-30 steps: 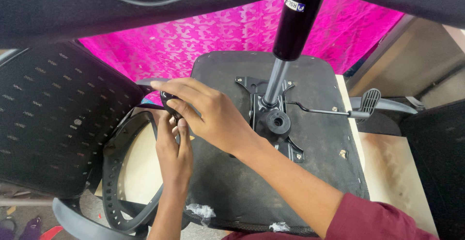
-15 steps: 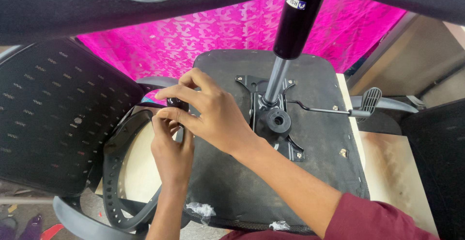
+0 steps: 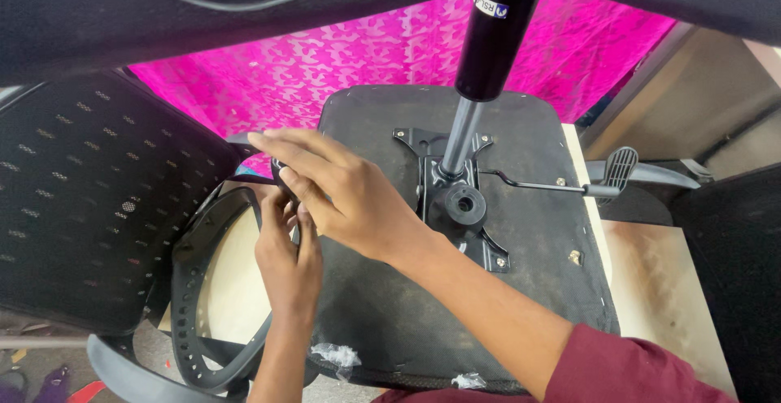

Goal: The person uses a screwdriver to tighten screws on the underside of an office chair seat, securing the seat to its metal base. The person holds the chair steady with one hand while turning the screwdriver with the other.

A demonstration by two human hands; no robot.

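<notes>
**Two hands at the left edge of an upturned chair seat**

Far left: a black mesh backrest [image 3: 77, 208], lying flat, dotted with small holes. Just right of it, a black curved armrest frame [image 3: 191, 305] with a row of holes along its band, looping around a pale patch of table [image 3: 232, 289].

Next, the left hand [image 3: 286, 261], coming up from below, palm turned away, fingers raised to the left rim of the seat. Fingertips partly hidden behind the right hand; pinching something small and dark there, or only pressing on it, cannot tell which.

Above and across it, the right hand [image 3: 342, 191], reaching in from the lower right with a maroon sleeve [image 3: 643, 370] on the arm. Fingers stretched out to the left, thumb tucked under, curled over a small black knob [image 3: 281, 177] at the seat edge. Grasp loose, knob mostly covered.

In the middle, the seat [image 3: 390, 322], upside down, dark grey underside up, with scraps of clear plastic at its near edge. Bolted at its centre, a black metal plate [image 3: 460, 208]. Rising from the plate, a gas cylinder [image 3: 488, 45], tilted up toward the top edge.

Right of the plate, a thin lever [image 3: 561, 185] with a ribbed paddle at its end, reaching past the seat. Behind all, pink patterned cloth [image 3: 325, 78].
</notes>
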